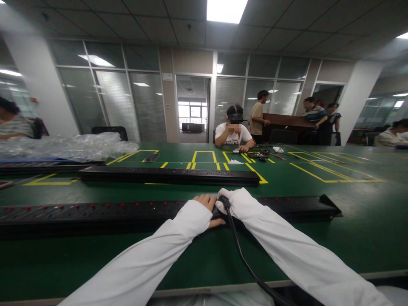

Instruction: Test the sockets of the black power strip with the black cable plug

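A long black power strip (137, 212) with a row of red buttons lies across the green table in front of me. My left hand (208, 206), bare, grips this strip near its middle, fingers over the top and thumb on the near side. Right beside it, my right hand (228, 199) wears a white glove and is closed around a black plug (225, 201). The plug is held at the strip's top face; whether it sits in a socket is hidden by the hand. From it a black cable (239, 250) runs down over the table's near edge.
A second black power strip (168, 175) lies behind the first. Clear plastic wrap (63, 146) is heaped at the left. Yellow tape marks (318, 168) line the green table (366, 229). Across it sits a person (234, 131) near small electronics; others carry a brown wooden panel (287, 125).
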Action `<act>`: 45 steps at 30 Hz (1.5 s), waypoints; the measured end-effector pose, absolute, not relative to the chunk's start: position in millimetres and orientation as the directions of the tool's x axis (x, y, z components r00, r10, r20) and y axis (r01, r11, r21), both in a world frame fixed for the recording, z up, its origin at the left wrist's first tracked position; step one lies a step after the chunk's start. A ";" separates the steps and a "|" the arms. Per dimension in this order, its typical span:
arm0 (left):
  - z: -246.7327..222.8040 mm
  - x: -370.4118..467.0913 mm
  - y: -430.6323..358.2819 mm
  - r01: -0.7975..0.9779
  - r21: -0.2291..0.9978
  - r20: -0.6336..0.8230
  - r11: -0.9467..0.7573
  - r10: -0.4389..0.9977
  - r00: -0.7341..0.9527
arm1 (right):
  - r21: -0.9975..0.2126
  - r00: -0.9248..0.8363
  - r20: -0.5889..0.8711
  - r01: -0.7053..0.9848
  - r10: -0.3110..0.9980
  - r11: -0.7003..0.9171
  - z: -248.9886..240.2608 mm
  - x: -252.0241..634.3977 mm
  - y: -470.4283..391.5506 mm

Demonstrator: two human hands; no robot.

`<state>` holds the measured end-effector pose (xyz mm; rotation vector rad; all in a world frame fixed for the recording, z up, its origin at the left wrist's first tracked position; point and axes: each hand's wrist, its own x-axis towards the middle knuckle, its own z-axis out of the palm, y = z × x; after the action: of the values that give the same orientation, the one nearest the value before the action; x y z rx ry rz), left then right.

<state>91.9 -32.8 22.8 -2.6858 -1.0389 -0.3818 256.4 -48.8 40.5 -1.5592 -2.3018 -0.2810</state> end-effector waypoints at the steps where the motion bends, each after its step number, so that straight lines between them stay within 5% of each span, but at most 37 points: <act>1: 21.4 92.6 -31.6 0.683 -0.127 0.329 -0.720 0.619 0.713 | -0.030 -0.340 0.391 0.924 0.855 0.381 40.3 256.4 -48.9; 45: 21.1 92.3 -32.1 0.689 -0.133 0.342 -0.713 0.619 0.707 | -0.034 -0.342 0.331 0.927 0.879 0.374 43.9 255.8 -49.6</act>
<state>92.3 -32.1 21.1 -2.6643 -1.0402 -0.4010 255.8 -49.6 43.9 -1.5927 -2.3446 -0.2305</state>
